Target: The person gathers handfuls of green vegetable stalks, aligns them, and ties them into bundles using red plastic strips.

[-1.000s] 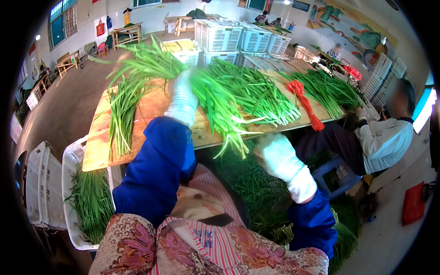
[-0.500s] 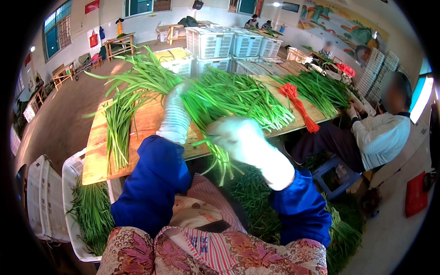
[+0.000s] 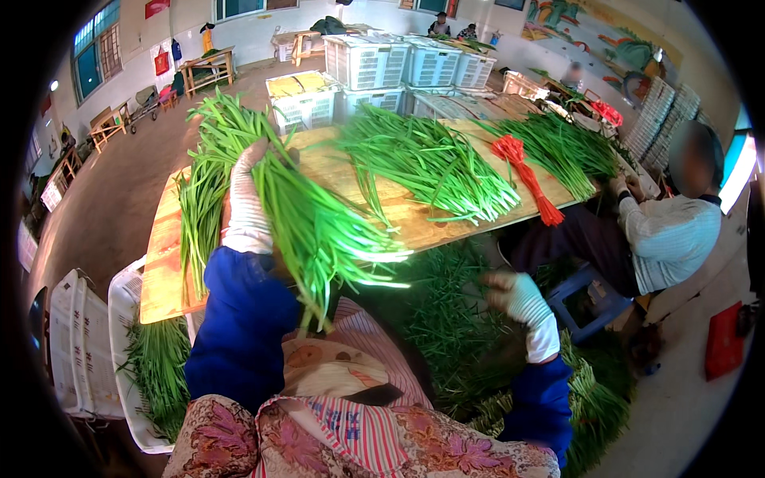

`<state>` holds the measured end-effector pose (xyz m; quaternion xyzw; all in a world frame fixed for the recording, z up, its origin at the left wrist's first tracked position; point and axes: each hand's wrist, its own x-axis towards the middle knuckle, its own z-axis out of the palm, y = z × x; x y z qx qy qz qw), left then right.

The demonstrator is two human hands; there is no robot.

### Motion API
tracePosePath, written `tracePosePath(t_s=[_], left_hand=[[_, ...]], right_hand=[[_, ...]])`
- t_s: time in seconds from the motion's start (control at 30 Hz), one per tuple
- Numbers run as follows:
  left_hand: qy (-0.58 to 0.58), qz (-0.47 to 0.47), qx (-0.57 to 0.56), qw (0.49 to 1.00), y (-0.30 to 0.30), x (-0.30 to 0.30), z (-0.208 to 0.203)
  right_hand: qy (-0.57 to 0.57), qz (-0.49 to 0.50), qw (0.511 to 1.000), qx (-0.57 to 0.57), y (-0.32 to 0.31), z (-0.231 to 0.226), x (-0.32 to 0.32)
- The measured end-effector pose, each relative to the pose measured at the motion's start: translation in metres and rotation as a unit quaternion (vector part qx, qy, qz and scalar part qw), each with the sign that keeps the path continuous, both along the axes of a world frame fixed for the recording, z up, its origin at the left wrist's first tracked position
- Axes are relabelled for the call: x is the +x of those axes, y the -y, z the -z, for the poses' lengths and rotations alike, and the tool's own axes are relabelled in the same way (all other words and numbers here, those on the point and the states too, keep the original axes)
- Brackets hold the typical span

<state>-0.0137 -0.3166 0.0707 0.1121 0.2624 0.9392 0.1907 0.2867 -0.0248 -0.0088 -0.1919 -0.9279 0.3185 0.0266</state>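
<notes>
My left hand (image 3: 245,191), in a whitish striped glove with bare fingertips, is closed round a thick bunch of garlic chives (image 3: 319,219). The bunch slants over the wooden table (image 3: 414,235), its pale cut ends hanging past the near edge. Under it, to the left, lies a smaller pile of chives (image 3: 199,231). My right hand (image 3: 514,299), gloved alike, is off the table to the right, above a dark heap of greens (image 3: 442,311). Its fingers are slightly blurred, stretched out and holding nothing I can see. A larger pile of chives (image 3: 438,163) lies mid-table.
Red ties (image 3: 526,179) lie between the middle pile and another pile (image 3: 554,151). A person (image 3: 669,223) sits at the right, hands at the table edge, by a blue stool (image 3: 590,303). White crates (image 3: 366,64) stand behind; a white bin (image 3: 123,334) of greens stands left.
My left hand has moved left with the bunch, parting it from the middle pile. My right hand has left the bunch and dropped to the right, below the table edge.
</notes>
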Motion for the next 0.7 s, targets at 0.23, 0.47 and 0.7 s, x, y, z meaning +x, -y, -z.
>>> tracePosePath(t_s=[0.23, 0.47, 0.7], left_hand=[[-0.099, 0.056, 0.043, 0.993, 0.011, 0.010, -0.013], [-0.015, 0.072, 0.032, 0.997, -0.011, 0.012, -0.013], [0.025, 0.103, 0.066, 0.992, -0.054, -0.011, -0.012]], right_hand=[[-0.269, -0.237, 0.929, 0.095, 0.053, -0.030, -0.156], [-0.250, -0.101, 0.945, -0.184, 0.013, -0.030, -0.198], [-0.157, -0.310, 0.915, -0.202, 0.068, -0.076, -0.155]])
